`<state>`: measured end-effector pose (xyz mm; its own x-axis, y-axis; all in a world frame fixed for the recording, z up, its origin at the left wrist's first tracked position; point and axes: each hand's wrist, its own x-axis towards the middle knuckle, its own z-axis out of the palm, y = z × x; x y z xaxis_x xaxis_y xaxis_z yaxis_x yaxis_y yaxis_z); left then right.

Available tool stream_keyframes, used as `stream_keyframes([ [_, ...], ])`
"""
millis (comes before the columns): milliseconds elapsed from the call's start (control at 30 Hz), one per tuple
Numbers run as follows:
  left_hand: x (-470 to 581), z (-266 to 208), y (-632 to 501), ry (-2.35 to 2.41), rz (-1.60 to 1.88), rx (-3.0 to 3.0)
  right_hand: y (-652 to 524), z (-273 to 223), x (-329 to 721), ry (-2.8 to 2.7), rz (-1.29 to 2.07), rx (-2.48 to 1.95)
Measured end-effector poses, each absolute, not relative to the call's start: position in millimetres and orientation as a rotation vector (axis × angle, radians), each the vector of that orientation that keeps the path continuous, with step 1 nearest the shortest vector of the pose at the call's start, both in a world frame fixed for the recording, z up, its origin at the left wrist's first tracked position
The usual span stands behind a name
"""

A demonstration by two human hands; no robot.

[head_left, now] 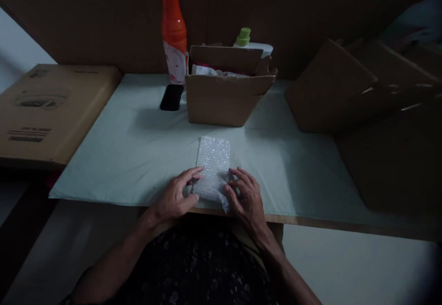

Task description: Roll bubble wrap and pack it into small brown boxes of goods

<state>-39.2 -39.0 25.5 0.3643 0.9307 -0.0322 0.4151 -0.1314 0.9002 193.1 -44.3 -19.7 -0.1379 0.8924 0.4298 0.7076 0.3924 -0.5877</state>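
A small rectangular piece of bubble wrap (214,155) lies on the cloth near the table's front edge. Its near end is folded over, with a loose crumpled flap at the lower right; whether anything is inside cannot be made out. My left hand (177,195) holds its left side, thumb low and curved fingers higher along the edge. On the opposite side my right hand (246,196) grips the near right corner, its thumb at the loose flap and its fingers bent along the edge.
Behind the wrap stands an open cardboard box (217,101) with packets inside. Near it are an orange bottle (173,24), a black phone (171,97) and a green-capped white bottle (244,38). Large cartons flank the pale green cloth (145,143): a flat carton (51,107) left, an open carton (328,88) right.
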Motion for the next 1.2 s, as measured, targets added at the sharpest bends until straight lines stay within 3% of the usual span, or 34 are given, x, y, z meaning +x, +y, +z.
stream_keyframes([
  [267, -16, 1, -30, 1.540, 0.727, 1.782, -53, 5, 202, -1.829, 0.238, -1.295],
  [433, -15, -4, -23, 1.583, 0.667, 1.874, -66, 6, 195, -2.180, 0.247, -1.125],
  [733, -30, 7, -44, 1.336, 0.811, 2.266, -47, -6, 188, -2.242, 0.258, -1.087],
  [967, -30, 11, -52, 1.332, 0.870, 2.126, -48, -1, 190, -2.075, 0.468, -1.174],
  [1200, -23, 0, -35, 1.526, 0.778, 2.157, -57, -1, 198, -2.107, 0.148, -1.188],
])
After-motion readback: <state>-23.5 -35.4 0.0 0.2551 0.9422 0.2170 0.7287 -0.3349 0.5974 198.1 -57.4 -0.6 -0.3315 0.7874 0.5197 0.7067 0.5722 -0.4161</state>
